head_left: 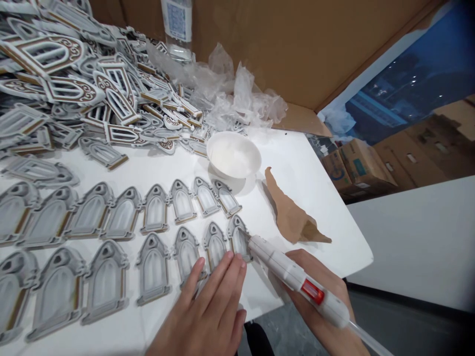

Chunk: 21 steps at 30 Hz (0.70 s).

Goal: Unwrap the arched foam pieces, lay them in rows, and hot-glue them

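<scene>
The right hand [319, 291] grips a glue gun [297, 279] at the near-right arch cutout [238, 238]; the left hand [208, 309] lies open, flat on neighbouring cutouts.

Your left hand [208, 309] at the near edge is bare to the wrist, its nails short and plain. Your right hand [326, 274], further right, is bare as well, the wrist uncovered where it meets the near edge.
</scene>
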### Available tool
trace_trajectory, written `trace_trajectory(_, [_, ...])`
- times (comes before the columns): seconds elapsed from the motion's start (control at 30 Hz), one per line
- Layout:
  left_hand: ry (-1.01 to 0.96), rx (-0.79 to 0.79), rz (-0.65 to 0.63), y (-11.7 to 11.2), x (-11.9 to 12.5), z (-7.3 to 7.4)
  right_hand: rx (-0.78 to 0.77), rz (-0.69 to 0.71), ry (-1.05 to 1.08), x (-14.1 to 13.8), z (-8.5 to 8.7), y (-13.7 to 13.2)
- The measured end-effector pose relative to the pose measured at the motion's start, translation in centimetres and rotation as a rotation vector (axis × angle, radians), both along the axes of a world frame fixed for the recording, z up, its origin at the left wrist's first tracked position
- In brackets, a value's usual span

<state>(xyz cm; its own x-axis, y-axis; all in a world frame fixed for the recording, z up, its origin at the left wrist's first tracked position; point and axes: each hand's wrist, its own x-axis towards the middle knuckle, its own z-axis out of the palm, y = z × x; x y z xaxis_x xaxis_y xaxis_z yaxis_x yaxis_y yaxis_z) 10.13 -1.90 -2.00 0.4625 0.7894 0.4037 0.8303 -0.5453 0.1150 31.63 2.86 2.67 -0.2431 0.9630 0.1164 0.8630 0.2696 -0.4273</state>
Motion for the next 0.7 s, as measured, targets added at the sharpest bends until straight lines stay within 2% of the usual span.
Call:
trace_trajectory(0.1, [0.007, 0.001, -0.009, 0.0, -0.1, 0.0, -0.042, 0.067, 0.035, 0.0, 0.0, -0.3])
trace_trajectory(0.23, [0.013, -0.002, -0.010, 0.0, -0.1, 0.1, -0.053, 0.059, 0.142, 0.1, -0.4, -0.9])
trace_trajectory(0.3, [0.014, 0.002, -0.009, 0.0, -0.1, 0.1, -0.046, 0.081, 0.110, 0.2, -0.7, -1.4])
trace_trajectory(0.37, [0.015, 0.010, -0.009, 0.0, 0.0, 0.0, 0.035, 0.102, 0.017, 0.3, -1.1, -1.8])
trace_trajectory(0.47, [0.016, 0.016, -0.010, 0.0, 0.1, -0.1, 0.286, 0.145, -0.120, 0.1, -1.6, -2.3])
trace_trajectory(0.53, [0.010, 0.017, -0.013, 0.0, 0.1, -0.1, 0.389, 0.179, -0.167, -0.2, -1.8, -2.3])
trace_trajectory(0.7, [-0.020, 0.019, -0.011, 0.1, 0.1, -0.1, 0.403, 0.168, -0.169, -0.8, -1.7, -1.7])
